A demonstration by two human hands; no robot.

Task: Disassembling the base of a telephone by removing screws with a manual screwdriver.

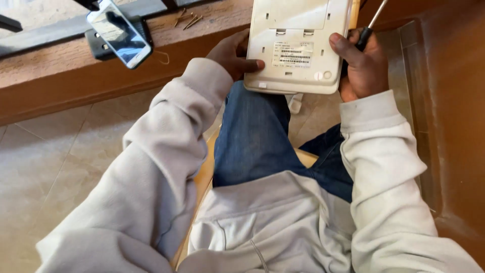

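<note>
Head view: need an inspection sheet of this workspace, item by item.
Surface: wooden ledge, tiled floor below.
Job's things: white plastic device, back side up, resting over the person's knee; screwdriver.
Clutter: phone propped on a dark stand; loose screws on the ledge.
Hands: left hand grips the device's left edge; right hand holds its right edge together with the screwdriver.
Cables: nothing seen.
Surroundings: wooden panel at right; person seated in a grey hoodie and jeans.

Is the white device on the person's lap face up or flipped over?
Flipped over: the white device shows its underside, with a label sticker and moulded slots, steadied by the left hand and right hand.
</note>
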